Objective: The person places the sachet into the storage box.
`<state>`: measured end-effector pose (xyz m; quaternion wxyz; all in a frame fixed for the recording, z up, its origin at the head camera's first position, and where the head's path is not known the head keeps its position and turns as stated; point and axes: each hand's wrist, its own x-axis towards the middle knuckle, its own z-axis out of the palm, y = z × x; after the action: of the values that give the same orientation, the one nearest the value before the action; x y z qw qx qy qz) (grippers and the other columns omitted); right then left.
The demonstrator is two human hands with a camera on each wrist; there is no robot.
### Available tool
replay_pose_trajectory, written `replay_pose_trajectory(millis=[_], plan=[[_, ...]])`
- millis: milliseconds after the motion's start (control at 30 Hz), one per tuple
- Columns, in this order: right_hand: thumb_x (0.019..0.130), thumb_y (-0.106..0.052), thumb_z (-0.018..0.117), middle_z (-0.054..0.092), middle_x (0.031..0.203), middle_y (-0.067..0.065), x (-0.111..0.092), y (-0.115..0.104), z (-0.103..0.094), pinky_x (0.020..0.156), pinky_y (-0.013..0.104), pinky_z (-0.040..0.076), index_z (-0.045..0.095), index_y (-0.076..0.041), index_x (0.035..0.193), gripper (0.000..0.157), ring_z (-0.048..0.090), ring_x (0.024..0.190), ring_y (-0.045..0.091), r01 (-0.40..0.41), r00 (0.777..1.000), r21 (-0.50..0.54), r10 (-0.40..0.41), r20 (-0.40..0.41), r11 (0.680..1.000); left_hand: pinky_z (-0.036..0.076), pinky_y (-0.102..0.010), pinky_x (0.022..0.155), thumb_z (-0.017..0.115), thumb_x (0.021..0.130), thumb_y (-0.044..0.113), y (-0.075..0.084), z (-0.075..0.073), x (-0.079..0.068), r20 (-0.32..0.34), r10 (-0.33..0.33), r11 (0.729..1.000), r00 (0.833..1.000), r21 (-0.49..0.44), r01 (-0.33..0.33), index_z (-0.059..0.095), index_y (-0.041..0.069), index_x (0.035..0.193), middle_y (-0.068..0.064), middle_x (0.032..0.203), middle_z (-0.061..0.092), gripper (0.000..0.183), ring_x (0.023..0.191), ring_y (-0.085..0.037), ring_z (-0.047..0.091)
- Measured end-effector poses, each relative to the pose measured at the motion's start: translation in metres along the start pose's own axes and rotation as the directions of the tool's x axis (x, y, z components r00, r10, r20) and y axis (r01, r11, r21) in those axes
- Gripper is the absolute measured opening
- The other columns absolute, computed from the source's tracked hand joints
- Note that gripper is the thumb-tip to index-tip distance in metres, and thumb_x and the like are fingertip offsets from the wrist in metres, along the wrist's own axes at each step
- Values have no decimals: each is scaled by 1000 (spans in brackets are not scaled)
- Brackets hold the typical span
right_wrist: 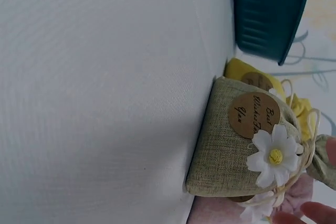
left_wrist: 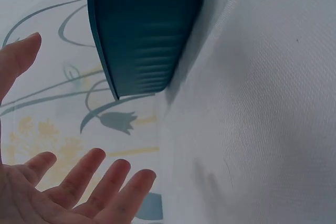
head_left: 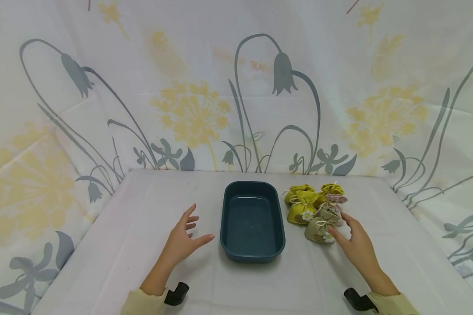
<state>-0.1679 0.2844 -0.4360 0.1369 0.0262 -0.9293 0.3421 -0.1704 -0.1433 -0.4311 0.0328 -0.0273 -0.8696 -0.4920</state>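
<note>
My left hand (head_left: pixel 181 243) hovers left of the dark teal bin (head_left: pixel 252 258), fingers spread and holding nothing. In the left wrist view, its fingers (left_wrist: pixel 107 184) are apart from the bin. My right hand (head_left: pixel 356 245) is at the grey-green drawstring pouch (head_left: pixel 317 232), thumb and fingers parted around its gathered top. Whether they touch the cloth is unclear. The right wrist view shows that pouch's white flower (right_wrist: pixel 273 156) and round brown label (right_wrist: pixel 247 115). A pink pouch (head_left: pixel 339 205) stands just behind it, partly hidden.
Several yellow-green pouches (head_left: pixel 301 208) cluster between the bin and the right hand. White cloth covers the table (head_left: pixel 173 192), and a floral-printed sheet (head_left: pixel 205 52) hangs along its back and sides.
</note>
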Motion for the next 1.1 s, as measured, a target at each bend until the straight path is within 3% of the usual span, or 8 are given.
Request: replay_pose_trajectory(millis=[400, 767, 1067, 1100], plan=[[93, -26, 59, 40, 132, 33, 7, -2, 6, 89, 58, 40, 38, 10, 135, 59, 42, 114, 48, 17, 999, 82, -13, -50, 996, 50, -50, 85, 80, 73, 32, 3, 19, 7, 32, -46, 997, 998, -59, 48, 31, 18, 145, -14, 129, 51, 88, 113, -33, 52], [91, -16, 62, 45, 126, 34, 11, -1, 12, 86, 55, 44, 42, 14, 130, 53, 48, 108, 45, 41, 995, 112, -31, -91, 993, 53, -43, 80, 80, 74, 31, 3, 29, 11, 91, -62, 985, 994, -156, 75, 36, 12, 142, -13, 126, 52, 83, 111, -32, 54], [92, -17, 61, 46, 127, 33, 13, -2, 15, 84, 54, 47, 48, 12, 126, 47, 52, 104, 46, 2, 994, 132, 12, -105, 991, 56, -37, 72, 76, 79, 18, 11, 32, 10, 162, -86, 930, 983, -341, 138, 36, 3, 141, -21, 126, 49, 75, 111, -36, 53], [91, -16, 61, 47, 127, 32, 13, -2, 16, 83, 46, 50, 49, 11, 125, 45, 54, 103, 45, 9, 993, 138, 7, -117, 990, 56, -37, 72, 75, 79, 17, 11, 32, 10, 167, -89, 925, 982, -351, 143, 36, 3, 141, -21, 126, 49, 74, 111, -36, 54]])
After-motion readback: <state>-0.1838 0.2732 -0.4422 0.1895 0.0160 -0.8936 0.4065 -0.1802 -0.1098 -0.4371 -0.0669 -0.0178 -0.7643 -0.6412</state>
